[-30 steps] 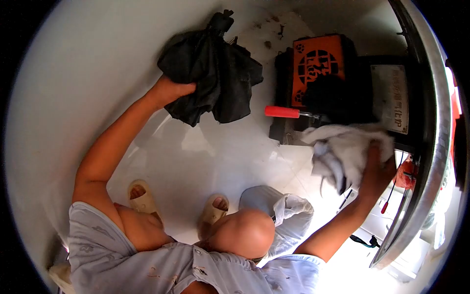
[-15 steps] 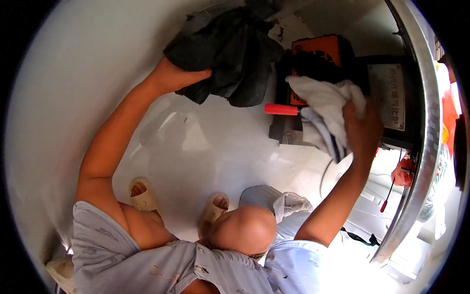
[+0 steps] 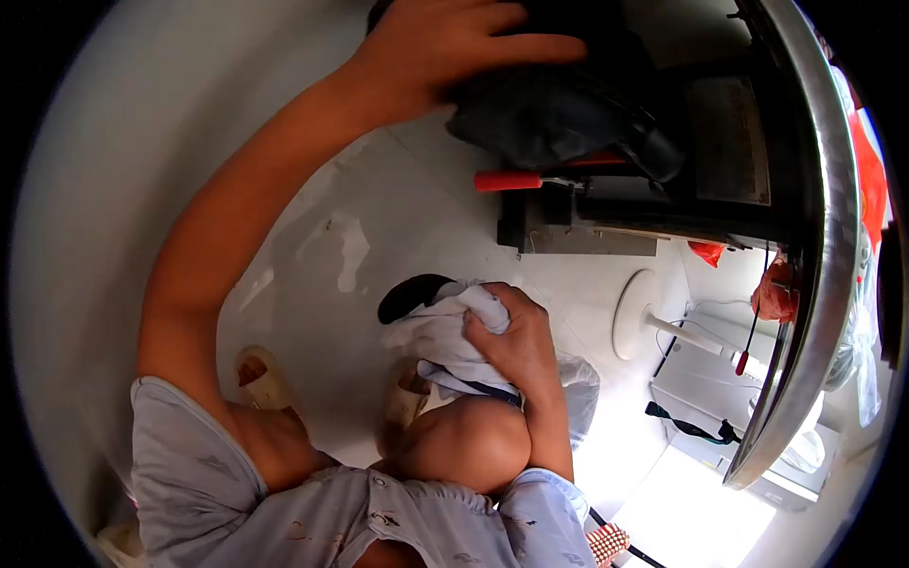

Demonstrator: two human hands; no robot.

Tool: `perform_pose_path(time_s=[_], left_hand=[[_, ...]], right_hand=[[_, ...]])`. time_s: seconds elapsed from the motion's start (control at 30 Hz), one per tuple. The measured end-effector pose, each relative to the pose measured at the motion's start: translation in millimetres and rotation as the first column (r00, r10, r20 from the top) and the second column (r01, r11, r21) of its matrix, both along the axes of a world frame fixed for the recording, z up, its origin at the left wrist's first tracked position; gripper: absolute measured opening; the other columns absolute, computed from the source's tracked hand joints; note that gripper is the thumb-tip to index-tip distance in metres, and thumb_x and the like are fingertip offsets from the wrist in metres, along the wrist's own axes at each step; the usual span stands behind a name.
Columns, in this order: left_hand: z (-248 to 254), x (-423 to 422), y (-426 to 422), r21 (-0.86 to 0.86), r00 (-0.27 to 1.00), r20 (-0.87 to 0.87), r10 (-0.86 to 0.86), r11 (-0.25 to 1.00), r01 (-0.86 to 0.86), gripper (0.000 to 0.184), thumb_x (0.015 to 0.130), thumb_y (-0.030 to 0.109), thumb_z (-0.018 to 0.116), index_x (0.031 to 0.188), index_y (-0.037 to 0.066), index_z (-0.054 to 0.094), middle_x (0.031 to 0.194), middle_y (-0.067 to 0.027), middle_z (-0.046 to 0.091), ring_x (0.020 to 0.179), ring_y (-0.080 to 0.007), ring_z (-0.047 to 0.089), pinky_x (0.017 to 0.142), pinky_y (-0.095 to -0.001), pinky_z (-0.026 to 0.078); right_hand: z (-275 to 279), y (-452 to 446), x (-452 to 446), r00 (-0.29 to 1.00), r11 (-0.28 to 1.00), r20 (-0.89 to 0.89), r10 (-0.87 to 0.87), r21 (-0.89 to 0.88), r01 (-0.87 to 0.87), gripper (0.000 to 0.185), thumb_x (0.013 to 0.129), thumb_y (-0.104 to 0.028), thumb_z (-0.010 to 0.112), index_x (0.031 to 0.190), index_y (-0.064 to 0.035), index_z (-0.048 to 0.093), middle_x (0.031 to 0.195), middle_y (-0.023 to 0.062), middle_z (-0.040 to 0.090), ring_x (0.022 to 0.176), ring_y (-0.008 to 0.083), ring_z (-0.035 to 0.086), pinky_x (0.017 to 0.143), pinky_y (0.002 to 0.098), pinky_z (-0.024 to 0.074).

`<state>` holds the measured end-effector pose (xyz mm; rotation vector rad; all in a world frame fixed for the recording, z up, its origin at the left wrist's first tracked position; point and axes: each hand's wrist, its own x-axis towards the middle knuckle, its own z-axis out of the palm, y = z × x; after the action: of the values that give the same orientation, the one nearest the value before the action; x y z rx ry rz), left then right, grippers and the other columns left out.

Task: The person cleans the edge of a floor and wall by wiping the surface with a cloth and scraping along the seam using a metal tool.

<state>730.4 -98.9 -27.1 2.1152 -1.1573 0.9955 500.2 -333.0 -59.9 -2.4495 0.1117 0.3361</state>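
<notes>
My left hand reaches to the top of the view. Its fingers are stretched out and spread beside a crumpled black cloth. That cloth lies over the dark metal unit with the red handle; the hand's far edge and part of the cloth run into shadow at the top. Lower down, just above my knee, my right hand is closed round a bunched white cloth with dark trim. A rounded black piece sticks out at its left side.
The dark unit's label plate faces me at the right, behind a curved metal rim. On the right stand a white round-based stand and a hanging red bundle. A clear plastic bag sits by my knee.
The black cloth has moved right, onto the unit, covering its orange part. My left hand has moved up and right and its fingers have spread. My right hand has drawn the white cloth down-left.
</notes>
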Motion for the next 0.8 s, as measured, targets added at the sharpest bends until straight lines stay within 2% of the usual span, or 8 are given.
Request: perform_pose_path(time_s=[0.17, 0.2, 0.3, 0.37, 0.43, 0.5, 0.6, 0.8], left_hand=[[11, 12, -17, -0.104, 0.990, 0.141, -0.008, 0.994, 0.023, 0.060, 0.076, 0.014, 0.070, 0.135, 0.020, 0.061, 0.087, -0.0086, 0.057, 0.079, -0.0305, 0.063, 0.066, -0.0403, 0.046], [12, 7, -14, -0.093, 0.999, 0.044, 0.024, 0.996, -0.019, 0.060, 0.077, 0.015, 0.070, 0.136, 0.019, 0.060, 0.090, -0.0091, 0.059, 0.082, -0.0309, 0.064, 0.069, -0.0404, 0.048], [-2, 1, 2, -0.202, 0.990, -0.144, -0.004, 0.979, -0.025, 0.063, 0.078, 0.015, 0.074, 0.138, 0.016, 0.058, 0.103, -0.0116, 0.066, 0.094, -0.0325, 0.067, 0.081, -0.0400, 0.051], [-27, 1, 11, -0.346, 0.978, -0.194, -0.075, 0.938, 0.003, 0.069, 0.076, 0.011, 0.076, 0.141, 0.014, 0.055, 0.114, -0.0140, 0.068, 0.103, -0.0338, 0.067, 0.090, -0.0382, 0.051], [-36, -5, 21, -0.355, 0.945, -0.325, -0.045, 0.932, -0.078, 0.074, 0.075, 0.007, 0.078, 0.144, 0.013, 0.051, 0.120, -0.0161, 0.068, 0.109, -0.0348, 0.067, 0.095, -0.0361, 0.050], [-46, -5, 24, -0.373, 0.921, -0.386, -0.048, 0.921, -0.108, 0.079, 0.073, 0.005, 0.078, 0.146, 0.013, 0.049, 0.118, -0.0167, 0.068, 0.108, -0.0354, 0.067, 0.094, -0.0354, 0.050], [-50, -9, 25, -0.348, 0.896, -0.443, -0.023, 0.926, -0.148, 0.080, 0.073, 0.004, 0.078, 0.147, 0.013, 0.047, 0.116, -0.0174, 0.069, 0.107, -0.0348, 0.068, 0.092, -0.0348, 0.050], [-66, -3, 16, -0.346, 0.911, -0.410, -0.054, 0.933, -0.100, 0.078, 0.076, 0.007, 0.079, 0.147, 0.012, 0.047, 0.113, -0.0174, 0.070, 0.104, -0.0323, 0.070, 0.090, -0.0335, 0.051]], right_hand=[[13, -16, -7, 0.992, 0.994, 0.059, -0.112, 0.012, 0.111, 0.039, 0.078, -0.018, 0.078, 0.111, 0.0000, 0.070, 0.104, 0.0214, 0.072, 0.097, 0.0333, 0.072, 0.087, 0.0359, 0.0552], [21, -27, -9, 0.980, 0.985, 0.098, -0.173, 0.008, 0.173, 0.041, 0.077, -0.019, 0.080, 0.112, 0.0001, 0.071, 0.102, 0.0183, 0.074, 0.097, 0.0267, 0.072, 0.090, 0.0336, 0.0543], [76, -42, -9, 0.748, 0.800, 0.286, -0.599, 0.229, 0.554, 0.041, 0.084, -0.012, 0.081, 0.122, -0.0007, 0.068, 0.108, 0.0093, 0.070, 0.089, 0.0138, 0.065, 0.078, 0.0276, 0.0543], [96, -71, 5, 0.527, 0.724, 0.497, -0.690, 0.447, 0.526, 0.062, 0.084, -0.024, 0.082, 0.133, 0.0050, 0.057, 0.122, 0.0167, 0.065, 0.102, 0.0245, 0.066, 0.090, 0.0340, 0.0549], [132, -58, 36, 0.390, 0.733, 0.666, -0.636, 0.364, 0.574, 0.062, 0.090, -0.030, 0.071, 0.142, -0.0020, 0.053, 0.134, 0.0214, 0.058, 0.120, 0.0343, 0.059, 0.106, 0.0425, 0.0467], [120, -121, 64, 0.422, 0.860, 0.884, -0.198, -0.050, 0.508, 0.069, 0.089, -0.042, 0.070, 0.142, -0.0023, 0.052, 0.140, 0.0230, 0.054, 0.129, 0.0350, 0.053, 0.110, 0.0455, 0.0425], [103, -170, 183, 0.393, 0.871, 0.915, -0.095, -0.115, 0.478, 0.061, 0.094, -0.036, 0.062, 0.145, -0.0076, 0.047, 0.144, 0.0178, 0.053, 0.133, 0.0332, 0.048, 0.112, 0.0451, 0.0398], [83, -213, 282, 0.867, 0.798, 0.493, -0.075, -0.491, 0.349, 0.059, 0.094, -0.035, 0.062, 0.143, -0.0056, 0.049, 0.140, 0.0196, 0.055, 0.128, 0.0345, 0.052, 0.109, 0.0446, 0.0419]])
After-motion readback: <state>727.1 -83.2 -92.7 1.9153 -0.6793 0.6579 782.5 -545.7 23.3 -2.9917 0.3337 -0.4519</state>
